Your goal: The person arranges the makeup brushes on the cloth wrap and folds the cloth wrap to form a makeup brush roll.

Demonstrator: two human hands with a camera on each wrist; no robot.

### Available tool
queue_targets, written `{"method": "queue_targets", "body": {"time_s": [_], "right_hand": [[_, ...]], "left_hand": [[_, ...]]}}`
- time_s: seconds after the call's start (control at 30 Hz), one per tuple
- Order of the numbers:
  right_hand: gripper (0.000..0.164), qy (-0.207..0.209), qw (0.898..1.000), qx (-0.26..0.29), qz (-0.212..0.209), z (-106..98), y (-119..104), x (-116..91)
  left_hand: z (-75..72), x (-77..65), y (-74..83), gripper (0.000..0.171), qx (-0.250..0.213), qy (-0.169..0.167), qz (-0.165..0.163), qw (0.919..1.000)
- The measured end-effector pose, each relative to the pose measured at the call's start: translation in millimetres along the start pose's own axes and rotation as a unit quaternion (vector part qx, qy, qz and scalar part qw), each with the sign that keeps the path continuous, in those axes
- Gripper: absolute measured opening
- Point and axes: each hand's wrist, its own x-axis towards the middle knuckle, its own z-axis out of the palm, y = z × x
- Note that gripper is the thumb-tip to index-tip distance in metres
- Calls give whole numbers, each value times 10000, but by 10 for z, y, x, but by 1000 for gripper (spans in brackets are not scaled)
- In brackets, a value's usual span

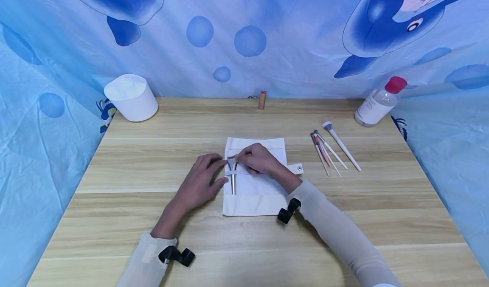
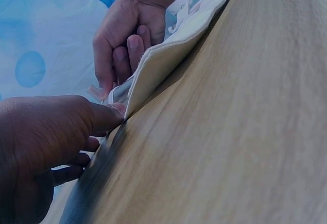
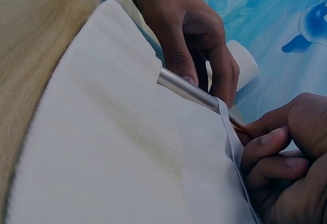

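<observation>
Patterned blue curtain (image 1: 244,2) at back, wood-grain table (image 1: 244,253) in front. Both hands centre, working at the left strip of a white cloth pouch (image 1: 256,185) laid flat. Key relation: silver-handled brush (image 1: 233,186) lies between the hands, long axis pointing away from the person along the pouch's left edge, handle end near, head far. It passes under the thin elastic strap (image 3: 237,152); near end meets the edge of the folded pocket (image 1: 250,205), can't tell if it's inside. Right hand (image 1: 261,158) nearer the head: thumb and finger appear pinched together on that far end, other fingers curled in. Left hand (image 1: 202,177) just left of the handle, fingers apart and loose, tips at the pouch's edge, wrapped round nothing. Hands close, not visibly touching each other. Next out: snap tab (image 1: 296,168) off the pouch's right side. Then right: slim brushes (image 1: 336,155) plus one bigger brush (image 1: 345,150). Far edge: small brown tube (image 1: 262,100) mid, white cylinder (image 1: 133,104) left, clear bottle (image 1: 373,110) with red cap (image 1: 395,85) right.
</observation>
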Motion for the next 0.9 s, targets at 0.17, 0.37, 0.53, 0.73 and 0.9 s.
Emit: {"method": "queue_targets", "body": {"time_s": [0.17,0.37,0.53,0.73,0.9], "right_hand": [[17,-208,9997,-91,-35,-18,6,-7],[20,-526,9980,-319,-131,-43,19,-11],[20,-648,9969,-401,-179,-68,9,-19],[20,-592,9971,-447,-150,-90,20,-38],[17,-419,9986,-320,-67,-153,23,-69]], "left_hand": [[-2,2,1,51,16,6,14,10000],[-12,1,17,50,-57,-32,-45,10000],[-17,-2,19,50,-49,-37,-45,10000],[-16,-2,26,50,-55,-61,-64,9999],[-10,1,22,51,-69,-67,-83,9999]]}}
